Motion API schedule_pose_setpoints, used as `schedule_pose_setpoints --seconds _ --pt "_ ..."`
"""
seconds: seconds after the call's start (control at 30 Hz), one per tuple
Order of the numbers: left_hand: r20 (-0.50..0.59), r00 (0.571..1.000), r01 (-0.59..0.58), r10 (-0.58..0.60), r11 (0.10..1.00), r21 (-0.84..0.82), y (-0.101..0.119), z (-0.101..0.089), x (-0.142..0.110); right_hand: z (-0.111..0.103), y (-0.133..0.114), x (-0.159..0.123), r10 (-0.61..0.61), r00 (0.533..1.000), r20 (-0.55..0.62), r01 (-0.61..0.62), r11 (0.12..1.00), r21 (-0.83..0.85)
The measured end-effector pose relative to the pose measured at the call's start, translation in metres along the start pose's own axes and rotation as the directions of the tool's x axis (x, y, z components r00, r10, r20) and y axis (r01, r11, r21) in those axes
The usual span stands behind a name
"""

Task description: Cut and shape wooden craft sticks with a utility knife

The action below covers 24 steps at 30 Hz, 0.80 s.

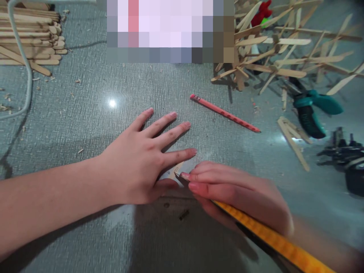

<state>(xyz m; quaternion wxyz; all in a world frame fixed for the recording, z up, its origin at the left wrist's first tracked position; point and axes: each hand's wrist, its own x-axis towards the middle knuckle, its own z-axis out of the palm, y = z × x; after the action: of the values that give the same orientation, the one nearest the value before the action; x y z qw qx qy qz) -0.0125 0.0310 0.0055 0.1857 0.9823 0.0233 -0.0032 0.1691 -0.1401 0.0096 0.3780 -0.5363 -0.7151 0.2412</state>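
Observation:
My left hand (142, 155) lies flat with its fingers spread, pressing on a small pale piece (176, 169) marked with a thin drawn outline. Most of that piece is hidden beneath the palm, and I cannot make out its material. A yellow-orange utility knife (267, 237) is gripped in my right hand (236, 193), slanting down from the lower right. Its blade tip meets the piece beside the outline, between my left thumb and index finger. Beyond the hands lies a red pencil (227, 113), touched by neither.
Wooden craft sticks (31, 41) are stacked at the upper left behind a white cable (28, 76). Frames of joined sticks (287, 57) pile up at the upper right. Teal-handled pliers (313, 104), a joined stick piece (294, 142) and black clips (341, 148) lie at right.

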Motion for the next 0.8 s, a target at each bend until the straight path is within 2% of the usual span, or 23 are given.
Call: schedule_pose_setpoints --seconds 0.13,0.2,0.4,0.5,0.57,0.73,0.8 --pt "0.016 0.999 0.031 -0.030 1.000 -0.006 0.003 -0.002 0.001 0.001 -0.002 -0.003 0.035 0.999 -0.014 -0.035 0.999 -0.010" --pt "0.019 0.999 0.034 -0.034 0.999 -0.008 0.003 -0.003 0.002 0.000 -0.003 -0.004 0.054 0.998 0.010 -0.054 0.998 -0.031" --pt "0.032 0.999 0.039 -0.039 0.999 -0.003 0.004 -0.004 0.002 -0.011 -0.002 -0.003 0.019 0.993 0.115 -0.011 0.998 -0.066" --pt "0.000 1.000 0.023 -0.023 1.000 -0.009 0.002 -0.001 0.001 -0.013 -0.001 -0.002 0.031 0.990 0.139 -0.024 0.998 -0.053" --pt "-0.023 1.000 0.002 -0.003 1.000 -0.020 0.000 0.002 0.001 -0.012 0.000 -0.001 0.019 0.992 0.129 -0.015 0.999 -0.031" --pt "-0.065 0.997 -0.041 0.038 0.998 -0.050 -0.003 0.004 0.000 -0.002 0.005 -0.001 -0.008 1.000 -0.029 0.011 0.996 0.089" --pt "-0.080 0.996 -0.050 0.046 0.997 -0.057 -0.004 0.004 0.000 -0.001 0.006 -0.001 -0.004 0.999 -0.046 0.008 0.997 0.083"
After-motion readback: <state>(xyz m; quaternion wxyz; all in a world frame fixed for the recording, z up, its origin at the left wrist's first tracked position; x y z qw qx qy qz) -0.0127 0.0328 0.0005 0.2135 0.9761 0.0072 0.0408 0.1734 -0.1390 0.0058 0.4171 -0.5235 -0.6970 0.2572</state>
